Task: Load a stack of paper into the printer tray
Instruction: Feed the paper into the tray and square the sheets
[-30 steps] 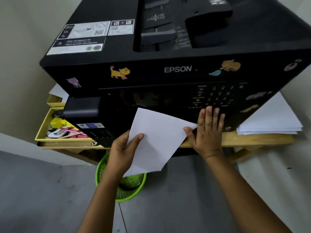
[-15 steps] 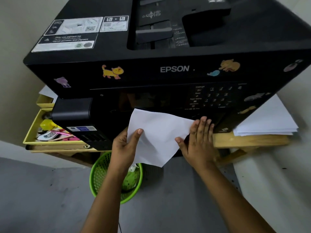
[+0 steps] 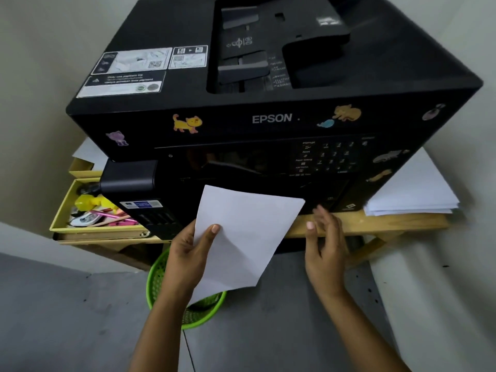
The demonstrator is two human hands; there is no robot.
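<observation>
A large black Epson printer (image 3: pixel 268 119) with animal stickers stands on a wooden table (image 3: pixel 375 224). My left hand (image 3: pixel 188 253) grips white paper (image 3: pixel 241 237) by its left edge, thumb on top, and holds it tilted in front of the printer's lower front. My right hand (image 3: pixel 326 245) hovers to the right of the paper, fingers apart and slightly blurred, close to the table's front edge and touching nothing that I can see. The printer's lower tray is hidden behind the paper and in shadow.
A stack of white sheets (image 3: pixel 410 194) lies on the table to the right of the printer. A yellow drawer (image 3: pixel 64 224) with pens and small items sits at the left. A green mesh basket (image 3: pixel 158 280) stands on the grey floor below.
My right hand has come off the printer's front and the paper's right edge, dropping down and to the right. The paper now hangs only from my left hand.
</observation>
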